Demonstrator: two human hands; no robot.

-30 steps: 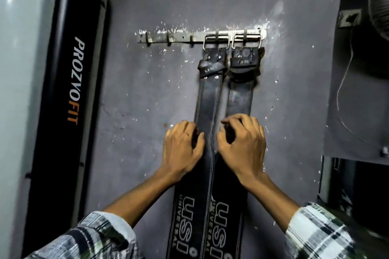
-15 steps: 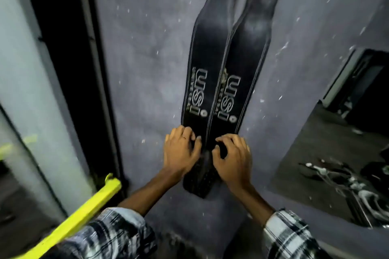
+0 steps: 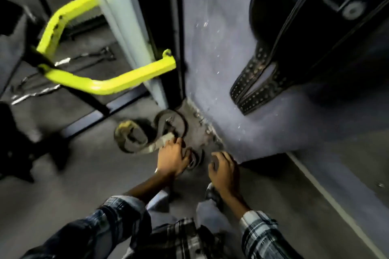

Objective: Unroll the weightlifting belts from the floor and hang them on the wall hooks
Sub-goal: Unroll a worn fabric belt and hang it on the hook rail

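Wall (image 3: 221, 48): grey and speckled, it met the floor (image 3: 73, 185) at a scuffed corner.
Hanging belts (image 3: 305, 27): two black belts hung side by side on the wall at upper right, their perforated tail ends (image 3: 252, 86) dangling free above the floor.
Yellow frame (image 3: 101, 84): a bent yellow bar stood to the left, beside a pale upright post (image 3: 126, 27).
Rolled belts (image 3: 147, 132): coiled belts lay on the floor at the foot of the wall, just ahead of both hands; the blur hid their number.
Left hand (image 3: 172, 157): it reached down with its fingers curled onto a coil; whether they gripped it could not be told.
Right hand (image 3: 224, 169): it hovered near the wall's base, fingers loosely bent, holding nothing.
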